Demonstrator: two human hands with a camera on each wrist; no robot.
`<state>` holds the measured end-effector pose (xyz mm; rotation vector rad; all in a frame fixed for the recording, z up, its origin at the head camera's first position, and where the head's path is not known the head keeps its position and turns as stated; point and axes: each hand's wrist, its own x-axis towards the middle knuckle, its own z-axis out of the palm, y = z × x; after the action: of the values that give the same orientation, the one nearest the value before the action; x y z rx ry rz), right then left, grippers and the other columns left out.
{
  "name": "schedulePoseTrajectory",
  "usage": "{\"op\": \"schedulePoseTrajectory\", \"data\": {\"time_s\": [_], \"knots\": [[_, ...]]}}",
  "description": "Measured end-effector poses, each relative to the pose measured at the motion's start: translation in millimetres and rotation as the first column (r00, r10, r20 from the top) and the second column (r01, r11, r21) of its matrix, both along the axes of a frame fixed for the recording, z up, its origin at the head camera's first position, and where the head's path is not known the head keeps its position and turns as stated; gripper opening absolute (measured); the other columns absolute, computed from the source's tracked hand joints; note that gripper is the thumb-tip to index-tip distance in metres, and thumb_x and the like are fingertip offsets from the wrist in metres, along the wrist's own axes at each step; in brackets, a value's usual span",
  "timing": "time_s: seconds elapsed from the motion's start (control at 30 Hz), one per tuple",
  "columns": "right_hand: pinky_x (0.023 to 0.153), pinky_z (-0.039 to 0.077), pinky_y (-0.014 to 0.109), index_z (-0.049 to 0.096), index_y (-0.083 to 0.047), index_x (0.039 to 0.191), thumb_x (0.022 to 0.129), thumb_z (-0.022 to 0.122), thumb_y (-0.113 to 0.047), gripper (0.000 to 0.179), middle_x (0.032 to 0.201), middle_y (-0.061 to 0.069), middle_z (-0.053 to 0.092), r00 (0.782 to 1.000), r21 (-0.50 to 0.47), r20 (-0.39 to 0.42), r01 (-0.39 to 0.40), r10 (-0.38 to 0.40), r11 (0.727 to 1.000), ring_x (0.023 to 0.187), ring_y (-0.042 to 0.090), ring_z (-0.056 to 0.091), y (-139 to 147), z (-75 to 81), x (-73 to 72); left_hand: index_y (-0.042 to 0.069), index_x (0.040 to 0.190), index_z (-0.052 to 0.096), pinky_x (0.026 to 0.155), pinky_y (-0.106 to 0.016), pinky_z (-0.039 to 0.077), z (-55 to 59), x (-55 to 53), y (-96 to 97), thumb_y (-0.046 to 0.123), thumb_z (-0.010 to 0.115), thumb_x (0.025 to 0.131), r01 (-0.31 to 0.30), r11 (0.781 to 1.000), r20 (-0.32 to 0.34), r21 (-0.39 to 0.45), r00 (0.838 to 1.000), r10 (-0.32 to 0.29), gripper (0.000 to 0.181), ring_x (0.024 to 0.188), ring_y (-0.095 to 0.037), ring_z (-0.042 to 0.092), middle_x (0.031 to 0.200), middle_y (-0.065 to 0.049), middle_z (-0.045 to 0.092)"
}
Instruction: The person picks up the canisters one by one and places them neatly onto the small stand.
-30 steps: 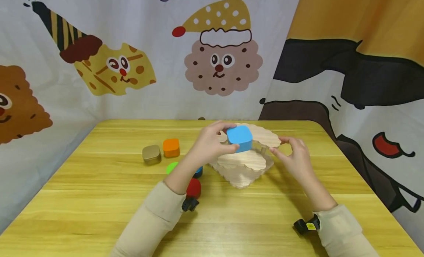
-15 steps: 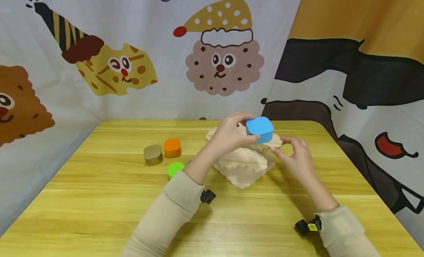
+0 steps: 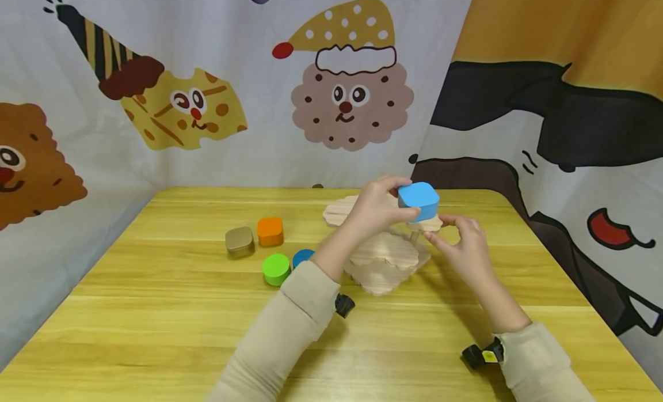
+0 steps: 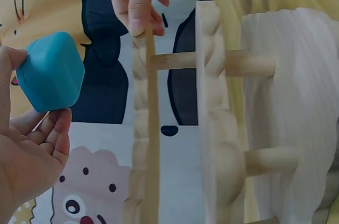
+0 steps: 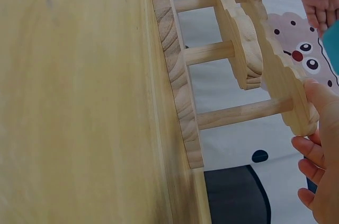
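My left hand [image 3: 373, 209] pinches a light blue block [image 3: 418, 200] with rounded corners between thumb and fingers. The block hangs over the right end of a tiered wooden stand [image 3: 383, 252] with scalloped boards joined by round pegs. In the left wrist view a gap separates the block [image 4: 53, 70] from the top board [image 4: 145, 128]. With thumb above and fingers below, my right hand [image 3: 466, 243] pinches that board's right end; the right wrist view shows the thumb on the board [image 5: 280, 70]. My left hand and forearm cover part of the stand.
Left of the stand on the wooden table [image 3: 155, 321] are a brownish-gold block [image 3: 240, 242], an orange block [image 3: 270, 232] and a green round block [image 3: 276, 269]. A dark blue round block [image 3: 303, 257] is partly hidden by the left sleeve. A printed curtain [image 3: 207, 160] hangs behind.
My left hand has carried the light blue block rightward along the top board toward its right end. The right hand keeps its grip there. The left sleeve now covers the red block seen earlier.
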<state>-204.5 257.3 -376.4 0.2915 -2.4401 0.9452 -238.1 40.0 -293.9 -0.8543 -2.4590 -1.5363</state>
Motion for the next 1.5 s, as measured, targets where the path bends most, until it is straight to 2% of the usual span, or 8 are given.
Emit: {"op": "schedulePoseTrajectory", "data": {"time_s": [0.27, 0.53, 0.9, 1.13, 1.33, 1.5], "knots": [[0.090, 0.029, 0.059, 0.059, 0.007, 0.118, 0.085, 0.075, -0.023, 0.047, 0.106, 0.020, 0.059, 1.000, -0.001, 0.027, 0.005, -0.005, 1.000, 0.111, 0.040, 0.043, 0.1, 1.0, 1.0, 0.005, 0.127, 0.061, 0.070, -0.020, 0.047, -8.3, -6.9, 13.4, 0.024, 0.080, 0.079, -0.035, 0.999, 0.014, -0.016, 0.999, 0.035, 0.055, 0.094, -0.015, 0.054, 0.113, -0.002, 0.059], [0.090, 0.028, 0.059, 0.059, 0.008, 0.118, 0.085, 0.075, -0.025, 0.048, 0.107, 0.020, 0.059, 1.000, -0.001, 0.011, -0.001, 0.001, 1.000, 0.110, 0.040, 0.044, 0.4, -0.8, 0.5, 0.005, 0.127, 0.060, 0.069, -0.019, 0.046, -15.0, -10.8, 22.3, 0.027, 0.080, 0.079, -0.056, 0.998, 0.017, -0.036, 0.998, 0.056, 0.057, 0.098, -0.021, 0.056, 0.110, -0.001, 0.059], [0.090, 0.029, 0.059, 0.060, 0.008, 0.114, 0.084, 0.076, -0.024, 0.047, 0.107, 0.022, 0.059, 1.000, -0.005, 0.004, 0.006, -0.006, 1.000, 0.110, 0.041, 0.044, 0.5, -0.9, -0.1, 0.006, 0.126, 0.061, 0.068, -0.017, 0.044, -24.7, -16.0, 30.1, 0.033, 0.080, 0.078, -0.088, 0.992, -0.008, -0.090, 0.996, 0.088, 0.058, 0.089, -0.012, 0.053, 0.105, 0.000, 0.059], [0.090, 0.029, 0.059, 0.060, 0.009, 0.112, 0.083, 0.076, -0.024, 0.047, 0.107, 0.023, 0.059, 1.000, -0.008, 0.004, 0.006, -0.006, 1.000, 0.111, 0.041, 0.044, 0.2, -0.7, -0.5, 0.008, 0.126, 0.061, 0.069, -0.016, 0.044, -31.7, -17.4, 32.7, 0.034, 0.081, 0.077, -0.087, 0.992, -0.004, -0.094, 0.996, 0.087, 0.058, 0.088, -0.011, 0.053, 0.106, 0.001, 0.058], [0.090, 0.029, 0.060, 0.060, 0.009, 0.112, 0.084, 0.076, -0.025, 0.047, 0.108, 0.023, 0.059, 1.000, -0.007, 0.000, 0.003, -0.003, 1.000, 0.110, 0.041, 0.044, 0.8, 0.4, -1.1, 0.009, 0.127, 0.060, 0.068, -0.017, 0.044, -33.6, -18.6, 33.3, 0.035, 0.080, 0.078, -0.082, 0.993, 0.007, -0.080, 0.997, 0.083, 0.059, 0.092, -0.017, 0.056, 0.107, 0.001, 0.058], [0.090, 0.029, 0.060, 0.060, 0.008, 0.112, 0.083, 0.076, -0.024, 0.046, 0.107, 0.022, 0.059, 1.000, -0.009, -0.004, -0.001, 0.001, 1.000, 0.110, 0.041, 0.044, 0.8, -1.0, -1.0, 0.009, 0.131, 0.057, 0.071, -0.018, 0.045, -34.0, -17.7, 31.5, 0.037, 0.080, 0.078, -0.079, 0.991, -0.003, -0.110, 0.997, 0.079, 0.064, 0.095, -0.015, 0.055, 0.116, -0.001, 0.059]]}}
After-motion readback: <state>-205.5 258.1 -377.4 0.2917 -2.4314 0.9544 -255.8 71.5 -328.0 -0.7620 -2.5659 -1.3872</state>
